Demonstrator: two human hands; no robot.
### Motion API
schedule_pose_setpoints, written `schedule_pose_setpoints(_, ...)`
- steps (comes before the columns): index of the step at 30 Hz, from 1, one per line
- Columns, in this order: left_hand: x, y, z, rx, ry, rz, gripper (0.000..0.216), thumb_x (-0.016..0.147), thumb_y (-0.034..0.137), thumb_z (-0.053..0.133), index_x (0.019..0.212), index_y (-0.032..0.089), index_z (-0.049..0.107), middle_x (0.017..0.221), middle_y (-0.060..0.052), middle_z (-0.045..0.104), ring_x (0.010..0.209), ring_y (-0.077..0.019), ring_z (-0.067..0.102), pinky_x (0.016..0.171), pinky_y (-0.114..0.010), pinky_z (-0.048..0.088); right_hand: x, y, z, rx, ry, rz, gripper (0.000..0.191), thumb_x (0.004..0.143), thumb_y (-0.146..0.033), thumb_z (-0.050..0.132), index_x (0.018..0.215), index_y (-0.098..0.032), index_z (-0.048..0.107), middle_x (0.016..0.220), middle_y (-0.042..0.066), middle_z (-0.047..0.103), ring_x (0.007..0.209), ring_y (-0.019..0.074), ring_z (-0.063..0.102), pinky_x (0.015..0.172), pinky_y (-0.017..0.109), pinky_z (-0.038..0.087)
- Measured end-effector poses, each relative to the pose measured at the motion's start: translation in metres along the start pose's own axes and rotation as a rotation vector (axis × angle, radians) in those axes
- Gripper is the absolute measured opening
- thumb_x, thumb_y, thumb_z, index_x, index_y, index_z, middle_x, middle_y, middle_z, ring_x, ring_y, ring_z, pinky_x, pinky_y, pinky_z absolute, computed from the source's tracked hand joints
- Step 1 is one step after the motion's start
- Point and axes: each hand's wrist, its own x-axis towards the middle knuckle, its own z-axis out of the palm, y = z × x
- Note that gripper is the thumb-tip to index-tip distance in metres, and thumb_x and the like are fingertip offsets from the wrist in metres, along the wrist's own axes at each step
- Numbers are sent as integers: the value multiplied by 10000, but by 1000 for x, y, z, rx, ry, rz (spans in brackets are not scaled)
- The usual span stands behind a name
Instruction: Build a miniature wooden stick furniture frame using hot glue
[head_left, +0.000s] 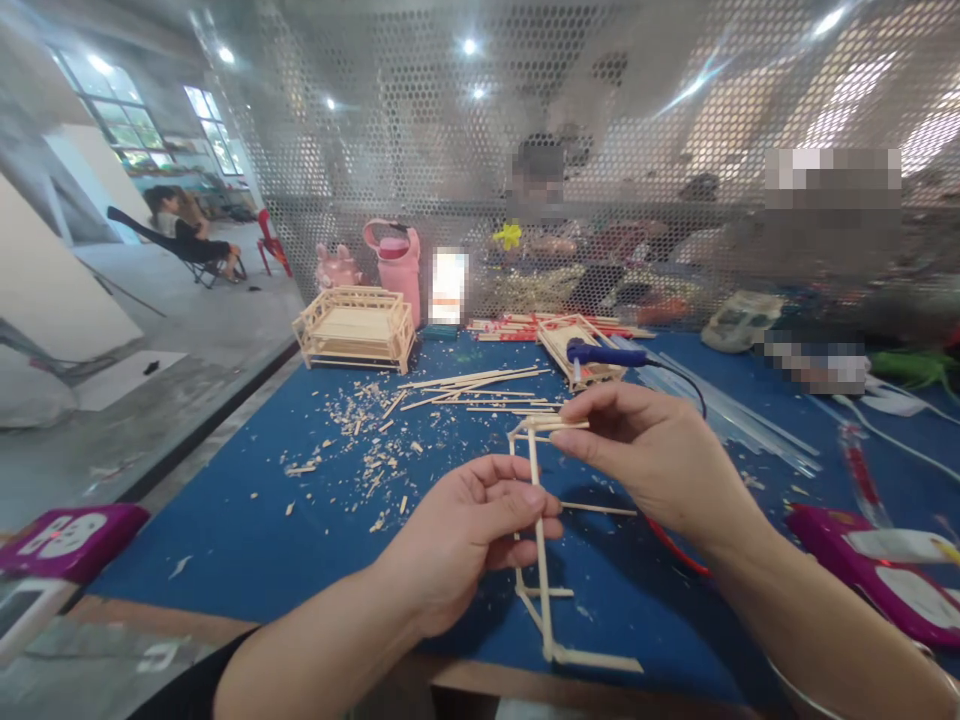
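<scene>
My left hand (465, 525) is closed round the upright of a thin wooden stick frame (541, 575), which I hold above the blue table mat (247, 540). My right hand (645, 450) pinches a short stick (559, 426) lying across the top of that frame. The frame's lower end reaches the table's front edge. Behind my right hand a blue glue gun (604, 354) rests on a small stick tray (577, 345), its black cord trailing right.
A finished stick model bed (356, 328) stands at the back left beside a pink bottle (397, 262). Loose sticks (480, 385) and wood chips (360, 440) litter the mat. Purple packets lie at both front corners. A perforated metal screen stands behind, with people beyond it.
</scene>
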Motion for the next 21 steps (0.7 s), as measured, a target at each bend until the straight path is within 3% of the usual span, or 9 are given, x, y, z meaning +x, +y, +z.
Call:
schedule_pose_setpoints(6,7,-2,-6,36,45,-21,268,669,165,744,851,138,548,717,-25,656,620,-99,643,514,-140,491,9,18,8,318,-128,229,186,641,-310,727,732,-184,624,572,-29,613,540,108,581,568,247,471)
schedule_pose_setpoints(9,12,-2,-13,218,66,5,207,748,295,678,809,150,543,674,-16,620,574,-101,609,468,-155,460,12,26,12,425,-119,331,223,590,-312,770,685,-174,623,578,-34,616,519,91,576,557,232,465)
schedule_pose_setpoints(11,18,3,-20,418,162,166,198,806,353,592,766,167,537,601,14,552,512,-93,540,423,-164,406,13,30,14,475,-106,387,247,556,-312,791,667,-171,620,569,-38,615,506,82,573,544,219,461)
schedule_pose_setpoints(14,30,14,-29,689,316,538,66,748,194,616,799,179,577,693,12,576,634,-107,540,537,-192,420,14,34,18,508,-89,426,277,533,-315,803,677,-171,614,559,-43,618,496,78,575,535,212,459)
schedule_pose_setpoints(17,45,23,-32,842,229,636,298,635,78,668,914,180,641,898,-31,663,850,-156,583,730,-243,432,16,36,20,515,-75,449,332,527,-323,803,742,-177,597,567,-39,636,484,85,572,528,223,459)
schedule_pose_setpoints(21,58,20,-32,805,125,550,195,707,193,676,900,167,678,823,-48,696,764,-162,618,727,-272,451,18,37,22,495,-104,445,395,559,-321,786,843,-185,548,572,-37,648,493,95,578,542,232,456)
